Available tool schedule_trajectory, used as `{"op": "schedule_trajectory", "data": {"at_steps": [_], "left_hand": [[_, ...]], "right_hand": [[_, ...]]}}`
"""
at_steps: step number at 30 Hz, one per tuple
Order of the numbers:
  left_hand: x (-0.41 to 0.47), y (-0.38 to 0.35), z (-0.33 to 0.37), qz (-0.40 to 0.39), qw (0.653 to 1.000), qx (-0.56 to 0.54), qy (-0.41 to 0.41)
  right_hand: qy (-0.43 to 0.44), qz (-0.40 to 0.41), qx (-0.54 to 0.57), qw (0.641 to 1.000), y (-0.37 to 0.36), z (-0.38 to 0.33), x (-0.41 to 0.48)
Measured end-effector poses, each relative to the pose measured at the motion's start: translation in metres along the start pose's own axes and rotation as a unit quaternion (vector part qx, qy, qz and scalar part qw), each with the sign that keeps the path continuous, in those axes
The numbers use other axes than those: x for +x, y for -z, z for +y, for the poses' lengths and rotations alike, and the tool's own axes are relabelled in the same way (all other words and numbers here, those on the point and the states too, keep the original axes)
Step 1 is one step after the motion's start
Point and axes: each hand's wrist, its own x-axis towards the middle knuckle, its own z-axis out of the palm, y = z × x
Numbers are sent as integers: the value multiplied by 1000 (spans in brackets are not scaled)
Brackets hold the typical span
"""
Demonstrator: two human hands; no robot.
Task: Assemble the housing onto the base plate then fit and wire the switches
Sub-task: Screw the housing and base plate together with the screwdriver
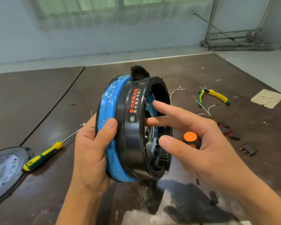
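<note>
Black round plastic housing (133,127) sits against blue-rimmed metal base plate (106,111), held on edge, centre.
Left hand (94,146): curled round the blue rim.
Right hand (201,135): forefingers straight inside housing, rear fingers clasping orange-capped stubby screwdriver (190,137).
Step, judged: aligning housing for fastening.
Next: screw it down. Small black-and-red switches (229,129) lie right, unfitted.

- Far left: bare worktop (39,95), open passage.
- Near left: screwdriver (44,153) and round plate (5,168) block.
- Centre: housing (136,127) on edge, its opening barred by the right hand (206,143) holding an orange-capped tool (190,137).
- Right: pliers (216,96), wires (204,108) and switches (230,131) scattered.
</note>
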Motion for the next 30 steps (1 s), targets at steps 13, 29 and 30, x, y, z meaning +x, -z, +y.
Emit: {"op": "schedule_trajectory", "data": {"at_steps": [13,29,30], "left_hand": [[-13,-25,5,-56,983,147,-91],[-11,-28,12,-88,974,191,-85],[-11,-28,12,-97,969,207,-93]], "right_hand": [[70,169,-21,983,-17,-6,-1],[16,188,57,980,-11,1,2],[16,184,47,982,-10,1,2]]}}
